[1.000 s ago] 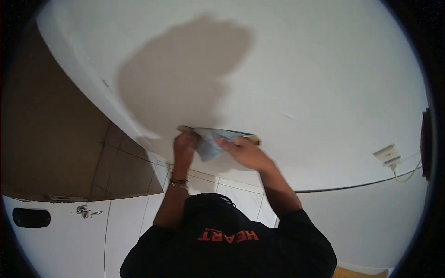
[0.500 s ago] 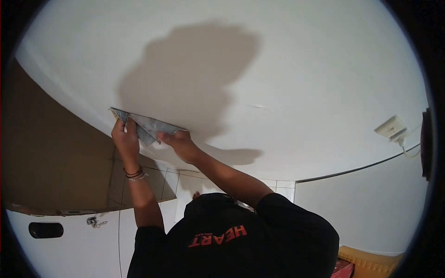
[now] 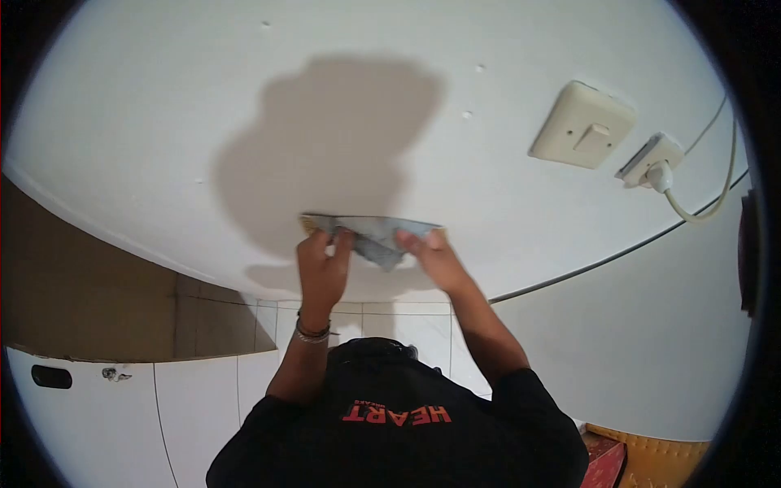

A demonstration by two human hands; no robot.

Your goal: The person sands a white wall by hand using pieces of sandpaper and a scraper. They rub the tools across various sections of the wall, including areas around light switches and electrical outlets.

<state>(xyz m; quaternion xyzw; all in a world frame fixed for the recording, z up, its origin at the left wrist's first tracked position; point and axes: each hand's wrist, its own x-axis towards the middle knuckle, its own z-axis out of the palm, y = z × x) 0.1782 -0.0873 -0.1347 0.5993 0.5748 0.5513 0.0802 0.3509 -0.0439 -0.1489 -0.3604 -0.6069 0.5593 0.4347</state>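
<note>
A folded grey mottled sheet (image 3: 378,244) with a yellowish left corner is stretched between my two hands in front of the white wall (image 3: 504,211). My left hand (image 3: 321,264) pinches its left part, the thumb and fingers closed on it. At the other end, my right hand (image 3: 438,259) grips the sheet with the thumb on the near side. The sheet's upper edge runs nearly level, and a loose flap hangs down in the middle between the hands. A bracelet circles my left wrist.
To the right on the wall are a light switch (image 3: 584,126) and a socket with a white plug (image 3: 661,172) and cable. Small marks dot the wall. A brown panel (image 3: 89,276) stands at left, above white doors (image 3: 195,407). At lower right lies a red box (image 3: 600,457).
Both hands have moved right with the sheet, and it has turned from slanting to nearly level. My view has shifted right, bringing the light switch into sight.
</note>
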